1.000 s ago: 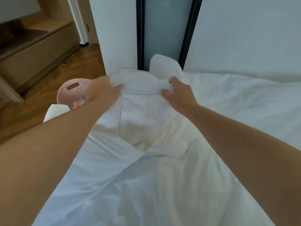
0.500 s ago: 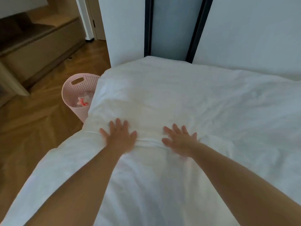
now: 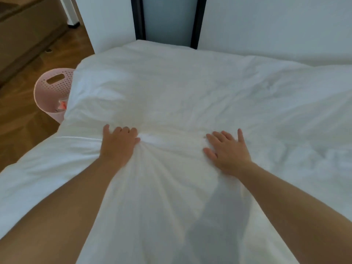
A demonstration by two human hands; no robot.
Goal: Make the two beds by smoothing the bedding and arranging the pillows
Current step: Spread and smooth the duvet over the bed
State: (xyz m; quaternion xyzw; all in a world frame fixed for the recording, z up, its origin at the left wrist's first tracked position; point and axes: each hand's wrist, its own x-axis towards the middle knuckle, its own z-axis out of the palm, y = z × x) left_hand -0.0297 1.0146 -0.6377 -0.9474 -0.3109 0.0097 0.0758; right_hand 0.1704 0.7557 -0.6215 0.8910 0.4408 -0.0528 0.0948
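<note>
A pink perforated basket (image 3: 54,88) with a slot handle stands on the wooden floor (image 3: 22,134), something red and white (image 3: 62,106) inside it. A low wooden cabinet (image 3: 28,29) runs along the far left. Beyond, white walls (image 3: 266,25) flank a pale panel (image 3: 167,18) between 2 dark uprights.

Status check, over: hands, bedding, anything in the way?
Left hand bunching the duvet, right hand flat on it. Duvet spread, creased. Pink basket alongside, clear of hands.

Duvet (image 3: 190,92) matt white cloth, creased; basket (image 3: 51,92) pink perforated plastic; floor (image 3: 21,130) glossy wood
</note>
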